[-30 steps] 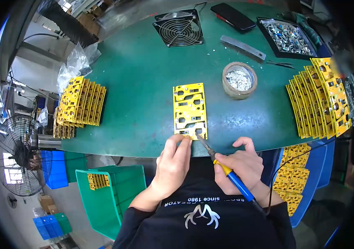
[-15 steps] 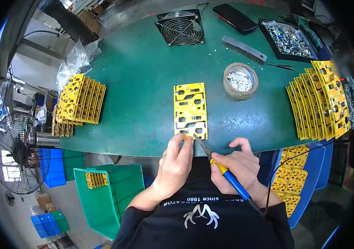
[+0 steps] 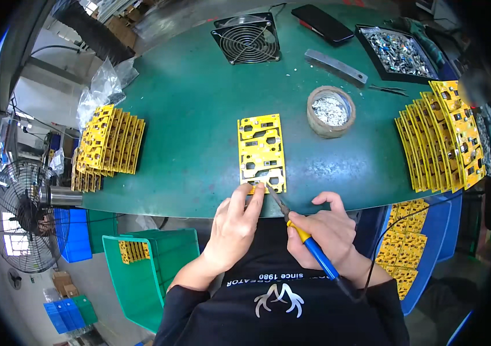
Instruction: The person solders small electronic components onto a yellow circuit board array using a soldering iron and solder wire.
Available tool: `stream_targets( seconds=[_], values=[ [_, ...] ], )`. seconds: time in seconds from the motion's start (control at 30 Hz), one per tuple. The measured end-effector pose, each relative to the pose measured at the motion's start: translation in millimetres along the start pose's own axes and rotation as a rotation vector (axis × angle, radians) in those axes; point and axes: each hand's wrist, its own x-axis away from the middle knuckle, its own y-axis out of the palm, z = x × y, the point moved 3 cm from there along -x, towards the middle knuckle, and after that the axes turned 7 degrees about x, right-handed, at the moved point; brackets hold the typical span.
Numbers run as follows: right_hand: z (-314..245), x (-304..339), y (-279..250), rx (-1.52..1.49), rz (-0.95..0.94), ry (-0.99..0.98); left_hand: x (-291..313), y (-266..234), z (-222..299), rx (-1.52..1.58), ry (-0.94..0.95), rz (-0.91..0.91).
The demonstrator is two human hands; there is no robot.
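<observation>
With the left hand [image 3: 234, 226] (fingers narrow; grip unclear) at its near edge, steady the board [image 3: 263, 151]. Angle the iron [image 3: 318, 252], held in the right hand [image 3: 333, 237], lightly.

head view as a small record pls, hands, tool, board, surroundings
left hand: at the near end of the yellow board
right hand: grips a blue-and-yellow soldering iron
tip: at the board's near end, contact unclear
board: flat on the green table
left: row of upright yellow boards
right: round pot, second row of boards
far: black fan
</observation>
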Motion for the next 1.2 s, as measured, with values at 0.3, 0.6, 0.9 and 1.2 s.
stream_targets(
  seconds=[0.3,0.6,0.9,1.2],
  values=[
    [13,-6,-20,0.105,0.118,0.029,-6,-9,1,-0.024,0.051,-0.068],
    [46,-17,-43,0.417,0.231,0.211,-10,-1,15,0.131,0.024,-0.005],
    [43,-7,-36,0.309,0.218,0.174,-54,0,1,0.299,0.066,0.099],
    [40,-8,-32,0.258,0.215,0.127,-68,-26,-39,0.193,-0.154,-0.022]
  ],
)
